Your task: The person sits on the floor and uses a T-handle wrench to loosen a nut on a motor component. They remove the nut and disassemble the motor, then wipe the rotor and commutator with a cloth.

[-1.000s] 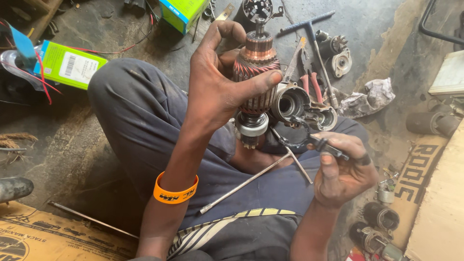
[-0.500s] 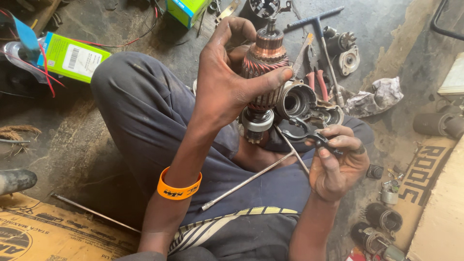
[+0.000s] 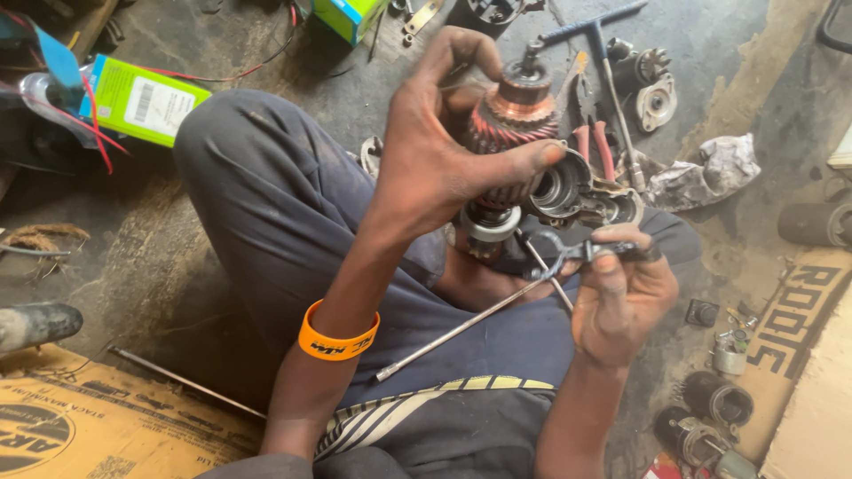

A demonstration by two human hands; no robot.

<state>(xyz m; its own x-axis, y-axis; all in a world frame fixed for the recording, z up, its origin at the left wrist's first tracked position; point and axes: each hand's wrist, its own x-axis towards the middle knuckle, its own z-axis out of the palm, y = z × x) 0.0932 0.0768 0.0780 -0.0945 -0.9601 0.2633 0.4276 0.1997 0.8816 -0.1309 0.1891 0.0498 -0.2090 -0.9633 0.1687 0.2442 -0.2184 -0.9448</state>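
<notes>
Dusty concrete floor littered with motor parts.

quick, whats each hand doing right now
Left hand: closed around the motor armature, holding it upright.
Right hand: closed on a small dark wrench, pointed at the armature's lower end.

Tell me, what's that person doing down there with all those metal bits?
A person sits on the ground among motor parts. Their left hand grips a motor armature with copper windings, holding it upright over their lap. Their right hand holds a small dark tool just below it. A long metal rod lies across their leg, and a green box sits nearby.
</notes>
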